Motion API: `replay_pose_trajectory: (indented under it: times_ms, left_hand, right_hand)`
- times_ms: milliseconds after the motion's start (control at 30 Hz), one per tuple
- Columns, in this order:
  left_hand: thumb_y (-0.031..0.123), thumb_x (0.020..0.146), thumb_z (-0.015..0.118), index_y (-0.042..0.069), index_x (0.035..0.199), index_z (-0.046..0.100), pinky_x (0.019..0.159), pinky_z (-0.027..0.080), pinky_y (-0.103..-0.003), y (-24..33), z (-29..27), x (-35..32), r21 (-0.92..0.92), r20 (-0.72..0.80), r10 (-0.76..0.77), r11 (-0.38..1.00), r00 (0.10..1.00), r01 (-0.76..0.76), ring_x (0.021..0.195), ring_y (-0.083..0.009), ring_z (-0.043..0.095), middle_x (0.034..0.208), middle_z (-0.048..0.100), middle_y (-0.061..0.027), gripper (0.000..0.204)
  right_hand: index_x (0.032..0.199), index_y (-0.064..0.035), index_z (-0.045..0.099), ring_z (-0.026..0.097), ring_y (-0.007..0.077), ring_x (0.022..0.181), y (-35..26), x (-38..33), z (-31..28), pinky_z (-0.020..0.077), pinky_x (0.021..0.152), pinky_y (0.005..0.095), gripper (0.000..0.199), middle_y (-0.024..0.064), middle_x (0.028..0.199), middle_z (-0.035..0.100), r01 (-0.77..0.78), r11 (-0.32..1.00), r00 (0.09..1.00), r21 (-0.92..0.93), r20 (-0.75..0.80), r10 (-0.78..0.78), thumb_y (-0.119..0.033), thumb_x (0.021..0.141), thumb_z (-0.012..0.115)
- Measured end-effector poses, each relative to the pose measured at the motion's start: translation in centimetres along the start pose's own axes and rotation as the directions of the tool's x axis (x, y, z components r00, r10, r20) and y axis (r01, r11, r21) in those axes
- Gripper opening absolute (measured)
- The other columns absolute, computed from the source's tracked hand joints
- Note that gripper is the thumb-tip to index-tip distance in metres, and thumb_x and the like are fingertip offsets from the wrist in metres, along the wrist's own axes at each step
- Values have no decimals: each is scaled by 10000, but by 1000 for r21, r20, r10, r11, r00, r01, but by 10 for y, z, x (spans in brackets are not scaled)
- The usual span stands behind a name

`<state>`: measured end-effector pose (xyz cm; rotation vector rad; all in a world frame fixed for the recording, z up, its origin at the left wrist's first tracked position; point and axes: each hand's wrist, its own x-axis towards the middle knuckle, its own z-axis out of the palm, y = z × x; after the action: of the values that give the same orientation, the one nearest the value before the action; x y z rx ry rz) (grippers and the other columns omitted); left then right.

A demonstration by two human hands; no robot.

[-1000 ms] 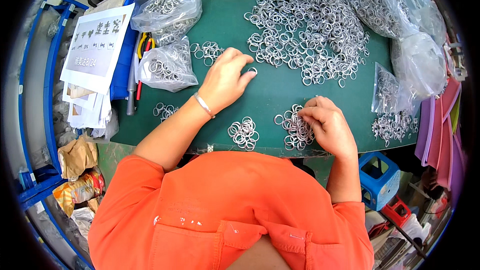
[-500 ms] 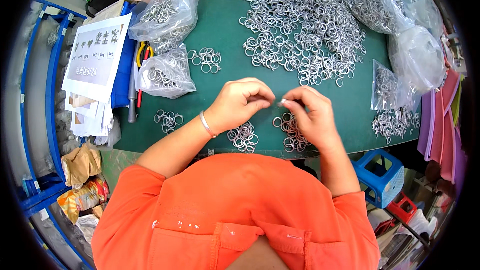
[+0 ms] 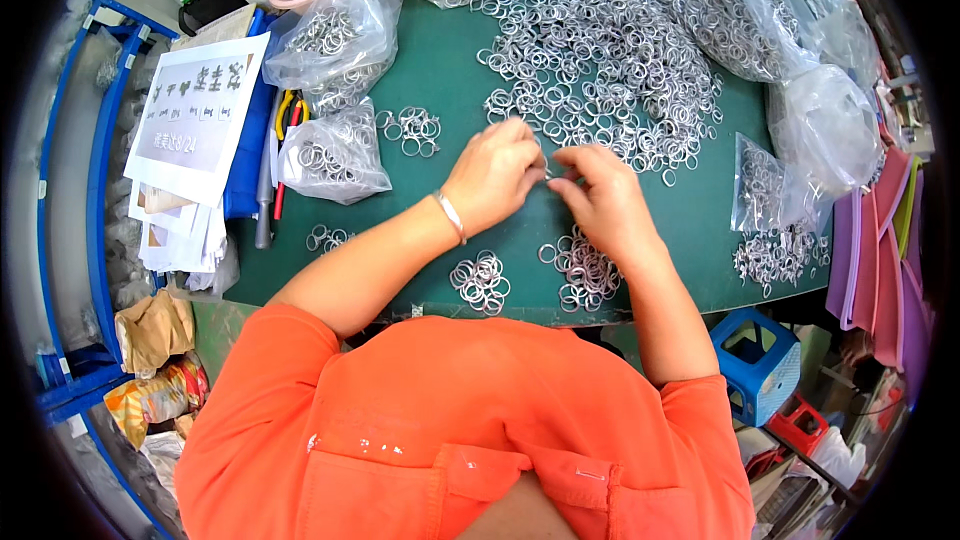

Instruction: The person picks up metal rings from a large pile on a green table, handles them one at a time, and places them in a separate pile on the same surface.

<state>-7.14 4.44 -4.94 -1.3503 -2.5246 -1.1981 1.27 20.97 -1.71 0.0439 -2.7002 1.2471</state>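
Observation:
My left hand (image 3: pixel 497 170) is closed with its fingers bent at the near edge of the large heap of silver metal rings (image 3: pixel 610 70). A small shiny bit shows by its fingertips, too small to make out. Just to the right, my right hand (image 3: pixel 607 198) is pinched, thumb and forefinger close to the left fingertips; whatever lies between them is hidden. Below the right hand sits a small pile of rings (image 3: pixel 587 275) with a reddish tint. Another small pile of rings (image 3: pixel 480 283) lies left of it, near the table's front edge.
On the green table (image 3: pixel 420 205), more rings (image 3: pixel 410 130) lie at left beside clear bags of rings (image 3: pixel 333 155). Red-handled pliers (image 3: pixel 287 125) and paper sheets (image 3: pixel 195 110) are further left. Bulging bags (image 3: pixel 828 125) and small metal parts (image 3: pixel 775 258) occupy the right. A blue stool (image 3: pixel 757 365) stands below.
Both hands have moved away from my body toward the large heap. The left hand has turned, its knuckles now at the heap's edge. The view has shifted slightly.

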Motion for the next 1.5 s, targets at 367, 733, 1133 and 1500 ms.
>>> replay_pose_trajectory:
  times_ms: [367,733,1133,1500]
  left_hand:
    - [82,714,778,40,974,667,788,487,-375,3,-10,-6,-2,60,-30,1000,998,30,915,-300,579,969,574,-104,285]
    - [-4,763,713,21,879,646,670,519,-297,5,-5,-8,-234,8,-172,957,985,169,772,-185,634,912,618,-80,136]
    - [6,856,670,-15,1000,632,720,553,-234,16,-24,-21,-558,159,-385,725,909,405,791,-107,668,879,683,-53,150]
    - [13,813,676,30,950,685,635,498,-301,6,-19,-29,-138,35,-194,971,980,197,719,-205,624,856,621,-78,139]
  right_hand:
    - [1007,60,649,665,136,684,5,-1,-11,561,606,245,132,108,844,692,-544,577,833,610,307,460,-16,904,612]
    - [976,15,660,653,118,669,-16,-29,-4,539,599,261,110,86,825,698,-447,672,895,591,300,331,-41,885,635]
    - [1014,16,630,652,208,739,-12,-9,28,529,628,297,195,111,865,654,-16,978,991,208,-129,43,12,823,670]
    - [974,74,612,668,204,584,2,-8,-4,549,479,269,154,183,773,682,-575,108,759,811,480,439,11,878,509]
